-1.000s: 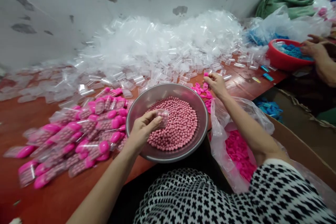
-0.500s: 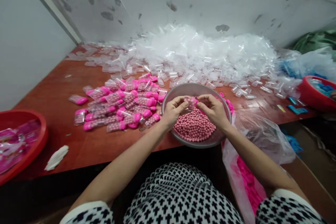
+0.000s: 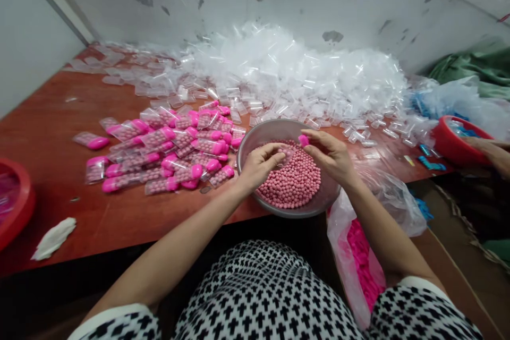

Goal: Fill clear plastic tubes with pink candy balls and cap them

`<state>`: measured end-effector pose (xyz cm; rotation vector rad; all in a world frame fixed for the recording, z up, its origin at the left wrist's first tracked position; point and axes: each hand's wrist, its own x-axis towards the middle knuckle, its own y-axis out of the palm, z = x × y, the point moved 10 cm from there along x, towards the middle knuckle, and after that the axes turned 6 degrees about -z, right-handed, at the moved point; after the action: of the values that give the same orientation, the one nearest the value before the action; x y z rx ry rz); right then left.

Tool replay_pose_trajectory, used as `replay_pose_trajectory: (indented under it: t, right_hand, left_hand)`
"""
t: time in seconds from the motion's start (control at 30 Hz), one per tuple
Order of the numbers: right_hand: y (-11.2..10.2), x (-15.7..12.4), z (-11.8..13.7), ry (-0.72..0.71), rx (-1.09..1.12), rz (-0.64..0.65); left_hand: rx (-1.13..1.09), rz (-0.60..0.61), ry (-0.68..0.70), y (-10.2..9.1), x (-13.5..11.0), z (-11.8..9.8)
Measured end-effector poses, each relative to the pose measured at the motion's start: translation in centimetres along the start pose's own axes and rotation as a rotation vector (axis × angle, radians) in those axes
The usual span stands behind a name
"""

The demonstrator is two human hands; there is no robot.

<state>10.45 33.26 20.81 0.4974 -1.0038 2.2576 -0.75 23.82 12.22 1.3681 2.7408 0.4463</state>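
Observation:
Over the grey bowl (image 3: 255,141) of pink beads (image 3: 292,183), my left hand (image 3: 258,167) pinches a small clear plastic container (image 3: 284,153); pink beads show in or behind it, and I cannot tell which. My right hand (image 3: 330,156) grips a bright pink cap (image 3: 303,141) between thumb and fingers, apart from the container. Left of the bowl lies a heap of bead-filled clear containers with pink caps (image 3: 171,151).
A large mound of clear containers (image 3: 279,74) covers the table's back. Red basins stand at far left (image 3: 26,196) and right (image 3: 442,143), with another person's hand (image 3: 492,151) at the right one. A plastic bag (image 3: 338,239) holds pink caps. White scrap (image 3: 54,238) lies front left.
The pink cap in my right hand has come away from the container in my left; the hands are further apart. The view has shifted, and another person's hand shows more at right.

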Motion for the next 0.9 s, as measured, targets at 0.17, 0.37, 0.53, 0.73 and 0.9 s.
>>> replay_pose_trajectory:
  t: [0.17,0.37,0.53,0.73,0.9]
  right_hand:
    - [0.9,-0.1,2.2,-0.140,-0.031,0.144]
    - [0.2,-0.6,2.7,-0.158,-0.059,0.033]
    - [1.0,-0.7,2.8,-0.228,-0.056,0.109]
    - [1.7,-2.4,3.6,-0.384,-0.245,0.158]
    - [2.5,-3.4,3.8,-0.492,-0.426,0.146]
  left_hand:
    - [0.192,0.073,0.124,0.8,-0.6,-0.9]
    - [0.310,0.139,0.206,1.8,-1.2,-1.7]
    - [0.319,0.082,0.309,1.4,-1.5,-2.7]
    - [0.475,0.031,0.524,1.3,-2.6,-4.3]
    - [0.571,0.041,0.612,2.0,-3.1,-4.8]
